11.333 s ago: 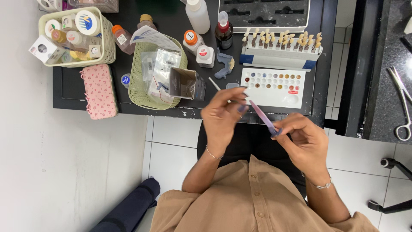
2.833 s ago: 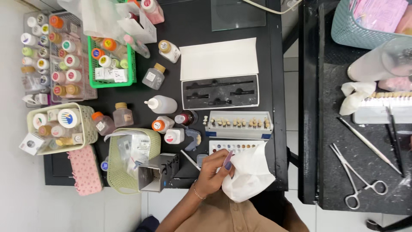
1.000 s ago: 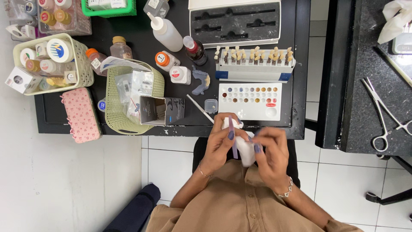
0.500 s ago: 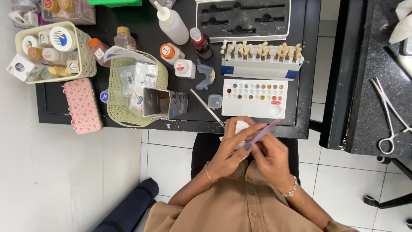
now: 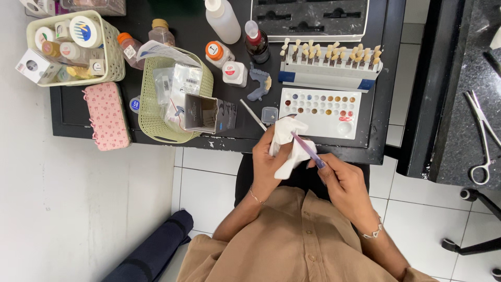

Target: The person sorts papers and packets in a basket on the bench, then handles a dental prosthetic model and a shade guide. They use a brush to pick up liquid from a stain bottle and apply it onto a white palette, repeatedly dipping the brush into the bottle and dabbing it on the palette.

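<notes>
Raised again, white tissue (image 5: pixel 287 146) in gripping left hand (image 5: pixel 269 162) hides brush (image 5: pixel 308 149) tip; right hand (image 5: pixel 342 180) pinches handle.

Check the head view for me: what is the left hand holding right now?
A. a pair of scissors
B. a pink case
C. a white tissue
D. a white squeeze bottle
C: the left hand grips a crumpled white tissue, with the slim purple brush in the right hand pressed into it.

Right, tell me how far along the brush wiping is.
Done: paint spots already sit in the white palette. In hand: the left hand holds a white tissue around the tip of the purple brush, which the right hand holds. Left: the brush is not yet out of the tissue.
</notes>
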A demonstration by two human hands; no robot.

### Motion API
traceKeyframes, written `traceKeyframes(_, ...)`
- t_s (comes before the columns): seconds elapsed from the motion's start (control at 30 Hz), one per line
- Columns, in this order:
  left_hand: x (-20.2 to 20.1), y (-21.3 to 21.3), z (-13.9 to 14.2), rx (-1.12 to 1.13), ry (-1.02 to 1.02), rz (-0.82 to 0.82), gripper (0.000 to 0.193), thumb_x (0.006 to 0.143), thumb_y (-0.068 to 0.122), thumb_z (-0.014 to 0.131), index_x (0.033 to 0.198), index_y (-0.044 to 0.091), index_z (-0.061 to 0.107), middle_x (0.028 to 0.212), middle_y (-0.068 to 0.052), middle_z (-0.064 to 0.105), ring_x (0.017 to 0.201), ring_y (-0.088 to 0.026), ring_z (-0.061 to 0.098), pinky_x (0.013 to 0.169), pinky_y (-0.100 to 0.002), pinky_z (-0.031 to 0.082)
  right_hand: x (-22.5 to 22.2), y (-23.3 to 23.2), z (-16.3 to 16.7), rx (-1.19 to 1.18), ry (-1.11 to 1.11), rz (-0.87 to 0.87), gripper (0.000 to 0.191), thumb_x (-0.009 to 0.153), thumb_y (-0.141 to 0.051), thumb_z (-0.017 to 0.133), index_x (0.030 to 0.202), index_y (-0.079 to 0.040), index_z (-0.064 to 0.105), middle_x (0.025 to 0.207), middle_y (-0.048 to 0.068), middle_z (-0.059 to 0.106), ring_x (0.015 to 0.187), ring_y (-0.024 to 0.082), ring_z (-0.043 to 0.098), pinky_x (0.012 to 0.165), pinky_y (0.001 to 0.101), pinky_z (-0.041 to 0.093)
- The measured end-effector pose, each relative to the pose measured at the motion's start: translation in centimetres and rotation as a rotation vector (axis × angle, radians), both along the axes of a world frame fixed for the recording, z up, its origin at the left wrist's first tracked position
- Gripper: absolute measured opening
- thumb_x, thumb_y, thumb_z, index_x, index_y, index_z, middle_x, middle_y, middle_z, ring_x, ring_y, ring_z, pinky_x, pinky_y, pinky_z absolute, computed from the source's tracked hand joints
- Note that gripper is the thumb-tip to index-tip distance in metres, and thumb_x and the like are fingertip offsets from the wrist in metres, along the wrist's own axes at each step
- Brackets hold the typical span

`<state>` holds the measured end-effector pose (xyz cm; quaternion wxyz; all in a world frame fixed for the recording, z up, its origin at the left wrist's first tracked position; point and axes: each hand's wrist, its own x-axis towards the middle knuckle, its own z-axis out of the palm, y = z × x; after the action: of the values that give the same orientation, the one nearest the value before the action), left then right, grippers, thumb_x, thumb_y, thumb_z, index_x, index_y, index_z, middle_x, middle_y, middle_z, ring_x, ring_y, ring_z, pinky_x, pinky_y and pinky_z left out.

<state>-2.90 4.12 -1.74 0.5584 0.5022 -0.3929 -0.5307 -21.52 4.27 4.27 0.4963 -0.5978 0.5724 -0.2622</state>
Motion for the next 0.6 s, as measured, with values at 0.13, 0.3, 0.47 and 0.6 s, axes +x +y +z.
traceKeyframes(0.13, 0.5, 0.4, -0.4, 0.142, 0.556, -0.154, 0.054, 0.094, 0.004, 0.054, 0.148, 0.000, 0.055, 0.136, -0.007, 0.068, 0.124, -0.012, 0.066, 0.109, -0.024, 0.050, -0.2, -0.1, -1.3, 0.012, 0.069, -0.058, 0.018, 0.101, -0.013, 0.056, 0.109, -0.004, 0.070, 0.060, 0.007, 0.053, 0.054, 0.013, 0.045, 0.051, 0.0290, 0.042)
traceKeyframes(0.3, 0.5, 0.7, -0.4, 0.150, 0.226, -0.207, 0.045, 0.097, -0.010, 0.064, 0.141, -0.001, 0.060, 0.120, -0.004, 0.068, 0.095, -0.010, 0.060, 0.069, -0.025, 0.046, -1.3, -0.4, -0.2, -0.077, 0.140, 0.087, 0.017, 0.099, -0.014, 0.062, 0.108, -0.003, 0.071, 0.077, 0.013, 0.068, 0.062, 0.021, 0.060, 0.058, 0.0331, 0.051)
traceKeyframes(0.47, 2.2, -1.8, -0.3, -0.042, 0.224, 0.313, 0.026, 0.093, -0.009, 0.069, 0.116, 0.000, 0.064, 0.106, -0.004, 0.069, 0.094, -0.012, 0.065, 0.084, -0.027, 0.056, -7.8, -1.8, 5.3, -0.362, 0.417, 0.099, 0.028, 0.094, -0.001, 0.065, 0.115, -0.016, 0.076, 0.101, 0.006, 0.078, 0.075, 0.017, 0.074, 0.060, 0.0282, 0.059)
traceKeyframes(0.6, 3.5, -1.8, 0.7, -0.058, 0.121, 0.167, 0.044, 0.093, -0.010, 0.069, 0.132, 0.002, 0.052, 0.116, -0.004, 0.064, 0.105, -0.011, 0.064, 0.091, -0.026, 0.054, -15.8, -6.8, 6.5, -0.601, 0.445, -0.317, 0.026, 0.094, 0.000, 0.065, 0.114, -0.014, 0.075, 0.101, 0.007, 0.077, 0.076, 0.016, 0.074, 0.061, 0.0276, 0.059)
